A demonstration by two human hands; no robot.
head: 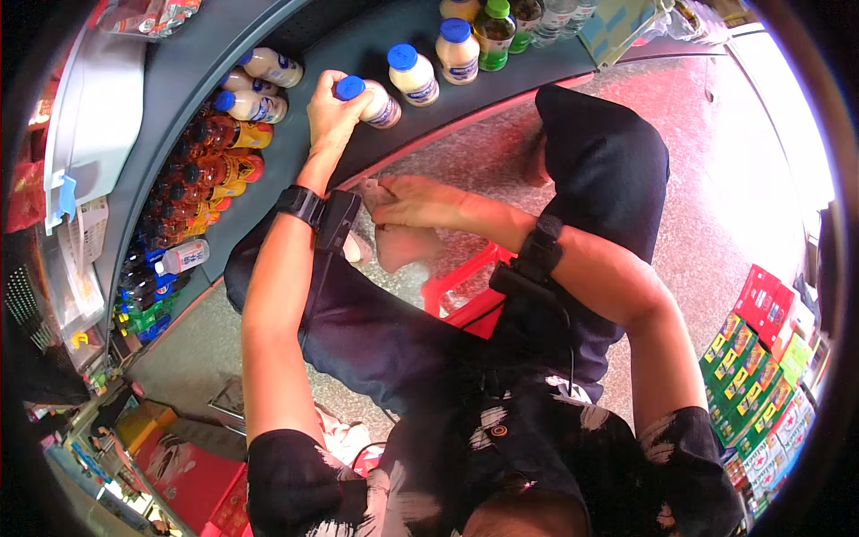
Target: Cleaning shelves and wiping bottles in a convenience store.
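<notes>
My left hand [337, 111] grips a blue-capped plastic bottle [381, 109] with a pale, creamy drink at the front of the dark shelf [322, 47]. Below the shelf's edge, my right hand [423, 203] has its fingers closed on what looks like a brownish cloth [406, 247], which hangs beneath the hand. Two like bottles, a nearer one [414, 77] and a farther one [458, 52], stand upright in a row to the right of the gripped one. More blue-capped bottles [258, 106] stand to the left.
Amber drink bottles [221, 164] and a clear bottle [184, 256] fill the shelf's left side. Green-capped bottles [495, 37] stand farther right, beside a cardboard piece [617, 30]. A red plastic stool [463, 285] is between my legs. Stacked drink cartons [745, 376] stand at right.
</notes>
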